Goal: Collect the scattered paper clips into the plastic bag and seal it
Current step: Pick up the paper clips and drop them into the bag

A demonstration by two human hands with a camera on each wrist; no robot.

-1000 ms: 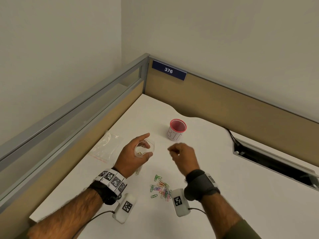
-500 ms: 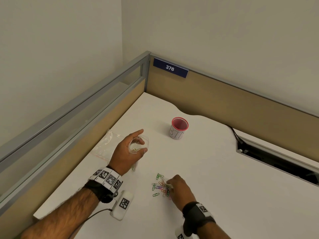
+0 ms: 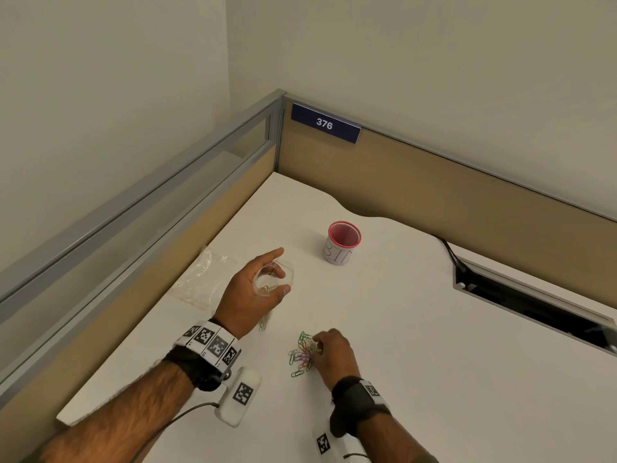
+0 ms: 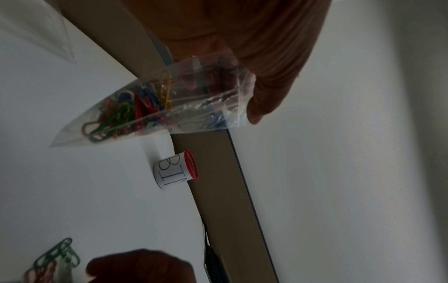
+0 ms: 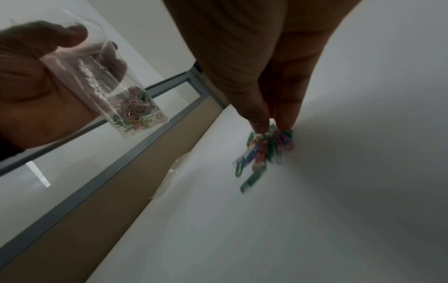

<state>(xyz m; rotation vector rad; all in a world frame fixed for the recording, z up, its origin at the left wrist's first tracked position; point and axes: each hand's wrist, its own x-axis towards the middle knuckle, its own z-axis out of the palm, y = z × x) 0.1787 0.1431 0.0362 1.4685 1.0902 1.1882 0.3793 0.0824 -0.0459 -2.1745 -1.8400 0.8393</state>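
your left hand (image 3: 248,294) is curled around the small clear plastic zip bag (image 4: 155,107), thumb and fingers holding its mouth open above the white desk top (image 3: 417,329). the bag hangs off the surface, and a bunch of coloured paper clips (image 5: 137,111) is already sitting in its lower corner; red, green, blue and yellow ones show through the film in the left wrist view.

your right hand (image 3: 332,354) is down on the desk, nearer to you than the bag, with thumb and fingertips (image 5: 260,126) pinched onto the loose pile of coloured paper clips (image 3: 302,355). the right wrist view is blurred, so you cannot tell how many clips are in the pinch; several green ones lie at the pile's edge, touching the desk.

a second clear plastic bag with a red strip (image 3: 200,282) lies flat on the desk just to the left of your left hand. a white cup with a red rim marked "bin" (image 3: 340,243) stands upright further back, well apart from both hands. a blue plate reading 376 (image 3: 325,123) sits on the tan partition in the corner.
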